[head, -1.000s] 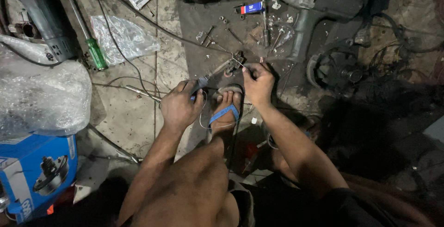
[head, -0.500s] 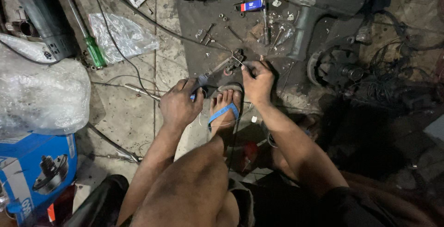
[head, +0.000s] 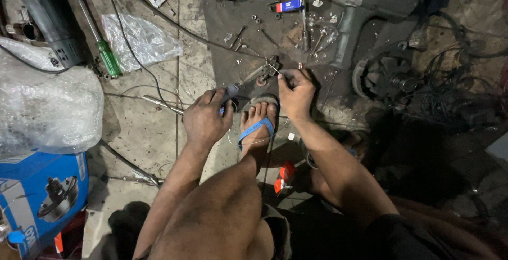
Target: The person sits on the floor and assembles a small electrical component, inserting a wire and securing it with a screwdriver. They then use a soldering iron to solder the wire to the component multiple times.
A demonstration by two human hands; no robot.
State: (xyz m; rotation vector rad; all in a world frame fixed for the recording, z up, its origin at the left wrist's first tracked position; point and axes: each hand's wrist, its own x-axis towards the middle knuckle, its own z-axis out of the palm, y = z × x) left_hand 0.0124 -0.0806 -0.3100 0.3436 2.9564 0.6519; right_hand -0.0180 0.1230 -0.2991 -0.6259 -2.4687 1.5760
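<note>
My left hand [head: 205,118] grips the blue handle of a thin metal tool [head: 247,78] whose tip rests on a small metal part [head: 270,65] on the floor. My right hand [head: 296,91] pinches a thin wire [head: 276,70] at that same part. Between the two hands, just below them, my foot in a blue-strapped sandal [head: 256,123] rests on the concrete.
A green-handled screwdriver [head: 103,52], a clear plastic bag [head: 138,38] and bubble wrap [head: 47,111] lie at the left. A blue box [head: 37,196] sits at the lower left. Loose screws, a lighter [head: 288,5], a grey power-tool body [head: 349,6] and tangled black wires [head: 444,96] fill the far right.
Both hands stay at the small part; the view has shifted slightly and my right hand's fingers now pinch the wire a little lower.
</note>
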